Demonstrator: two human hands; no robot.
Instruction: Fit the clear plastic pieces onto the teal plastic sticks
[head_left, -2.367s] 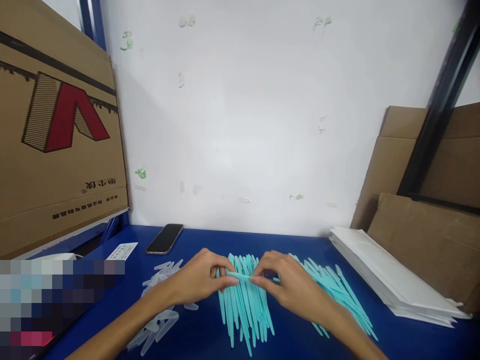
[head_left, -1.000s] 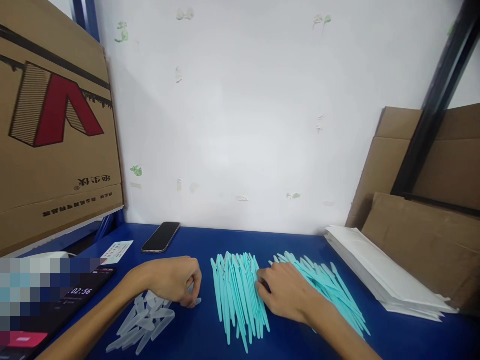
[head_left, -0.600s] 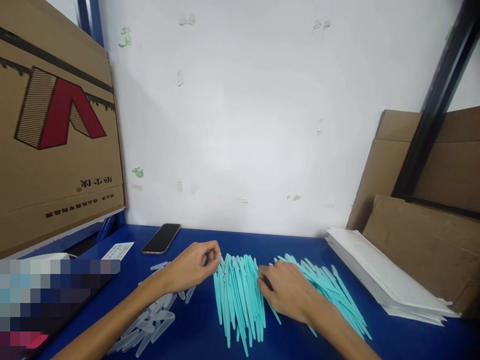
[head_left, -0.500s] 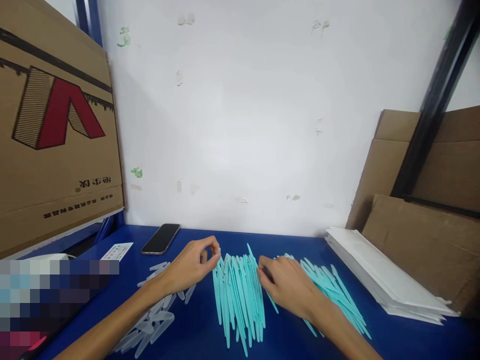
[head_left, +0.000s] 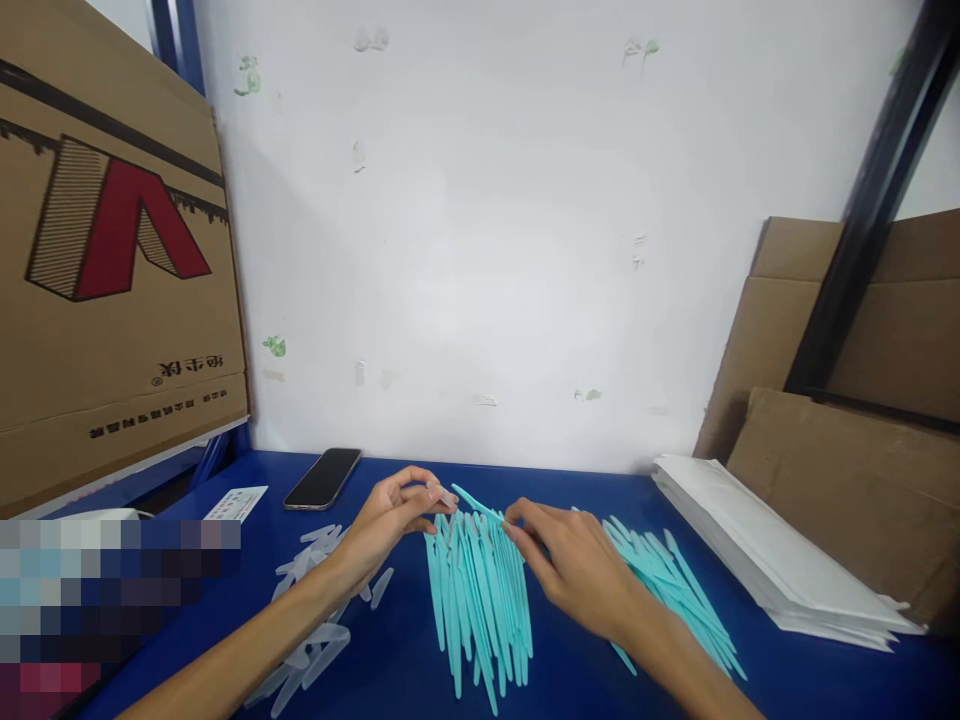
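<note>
My left hand (head_left: 397, 515) is closed in a pinch on a small translucent cap (head_left: 448, 497). My right hand (head_left: 551, 545) pinches a turquoise eyebrow razor (head_left: 474, 501) by its handle, its thin end pointing up and left towards the cap. Cap and razor tip are close; whether they touch I cannot tell. Below both hands lies a bundle of turquoise razors (head_left: 480, 600), side by side. Under my left forearm spread loose translucent caps (head_left: 326, 650), partly hidden. A second pile of turquoise razors (head_left: 679, 585) lies beyond my right forearm, partly covered by it.
A dark phone (head_left: 324, 477) and a printed card (head_left: 234, 505) lie at the back left of the blue table (head_left: 405, 670). White envelopes (head_left: 780, 550) are stacked at the right beside folded cardboard (head_left: 847, 480). A large carton (head_left: 120, 350) stands at the left, a white wall (head_left: 480, 250) behind.
My right hand has brought a razor up and left, tilted above the bundle. My left hand has turned slightly, and the cap in its fingers now shows more clearly.
</note>
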